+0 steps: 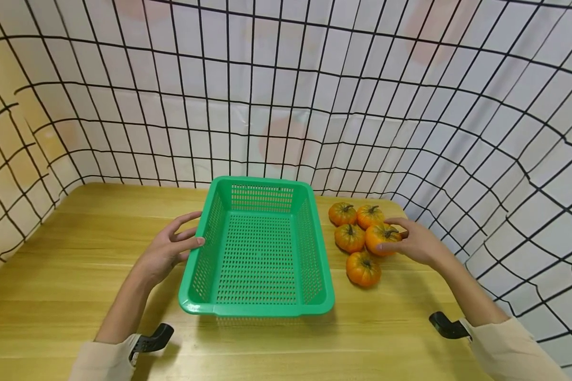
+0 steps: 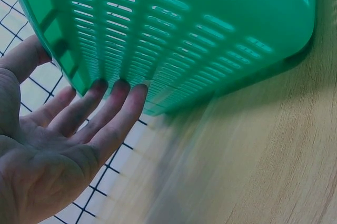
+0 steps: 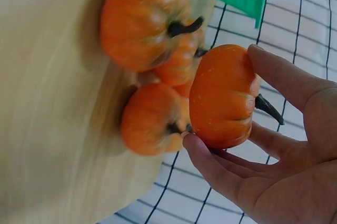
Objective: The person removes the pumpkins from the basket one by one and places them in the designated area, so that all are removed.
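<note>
A green plastic basket (image 1: 257, 309) with slotted walls stands on the table, and its visible inside holds nothing. At its left side my left hand (image 1: 161, 255) grips the wall, thumb over the rim and fingertips against the outer slots (image 2: 131, 50). To the right of the basket my right hand (image 1: 420, 244) holds a small orange pumpkin (image 1: 377, 241) between thumb and fingers; its dark stem (image 3: 268, 109) points toward the palm. Several similar pumpkins (image 1: 364, 270) sit close beside the held one, partly hiding one another in the right wrist view.
A white cloth backdrop with a black grid (image 1: 276, 79) rises behind and along both sides of the wooden table (image 1: 76, 254). Black wrist mounts (image 1: 154, 338) stick out from both sleeves. Bare wood lies left of the basket and in front of it.
</note>
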Demonstrator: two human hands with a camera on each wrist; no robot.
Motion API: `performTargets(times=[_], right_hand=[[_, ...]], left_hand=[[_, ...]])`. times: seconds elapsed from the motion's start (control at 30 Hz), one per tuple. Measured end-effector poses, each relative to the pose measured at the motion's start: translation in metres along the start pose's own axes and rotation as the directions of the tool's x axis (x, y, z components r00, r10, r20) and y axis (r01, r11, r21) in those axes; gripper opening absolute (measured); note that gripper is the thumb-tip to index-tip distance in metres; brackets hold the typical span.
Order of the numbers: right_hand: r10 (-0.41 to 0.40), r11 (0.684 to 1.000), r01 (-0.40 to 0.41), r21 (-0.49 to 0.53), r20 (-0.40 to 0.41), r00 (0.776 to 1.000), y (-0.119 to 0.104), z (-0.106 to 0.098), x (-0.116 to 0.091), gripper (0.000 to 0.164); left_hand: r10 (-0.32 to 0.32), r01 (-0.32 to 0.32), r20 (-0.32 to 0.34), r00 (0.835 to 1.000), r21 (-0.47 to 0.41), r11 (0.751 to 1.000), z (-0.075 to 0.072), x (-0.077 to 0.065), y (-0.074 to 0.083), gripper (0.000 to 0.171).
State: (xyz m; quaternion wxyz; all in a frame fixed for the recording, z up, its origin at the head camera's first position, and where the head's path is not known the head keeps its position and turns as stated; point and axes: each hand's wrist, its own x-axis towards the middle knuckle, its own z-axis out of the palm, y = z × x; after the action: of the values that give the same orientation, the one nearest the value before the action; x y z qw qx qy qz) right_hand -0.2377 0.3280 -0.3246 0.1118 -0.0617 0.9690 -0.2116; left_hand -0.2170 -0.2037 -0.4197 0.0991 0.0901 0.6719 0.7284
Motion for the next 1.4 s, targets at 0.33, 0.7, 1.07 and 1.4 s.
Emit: performTargets(times=[0.33,0.7,1.07,1.4], right_hand=[[0.068,0.991,-0.078,0.110,0.092,0.993,0.033,0.004,-0.011,0.092],[0.103,0.980,-0.127,0.153,0.152,0.983,0.054,0.011,-0.014,0.093],[0.121,0.963,-0.159,0.216,0.177,0.977,0.065,0.027,-0.015,0.090],[0.132,0.950,-0.182,0.253,0.203,0.970,0.064,0.031,-0.017,0.092]], left_hand=[[-0.004,0.004,0.001,1.000,-0.004,1.000,0.000,-0.001,0.001,0.073],[0.000,0.000,0.003,1.000,-0.006,1.000,0.000,-0.001,0.001,0.073],[-0.003,0.003,0.010,1.000,-0.011,1.000,0.000,0.000,0.000,0.074],[-0.005,0.005,0.002,1.000,0.000,1.000,0.000,0.000,0.001,0.073]])
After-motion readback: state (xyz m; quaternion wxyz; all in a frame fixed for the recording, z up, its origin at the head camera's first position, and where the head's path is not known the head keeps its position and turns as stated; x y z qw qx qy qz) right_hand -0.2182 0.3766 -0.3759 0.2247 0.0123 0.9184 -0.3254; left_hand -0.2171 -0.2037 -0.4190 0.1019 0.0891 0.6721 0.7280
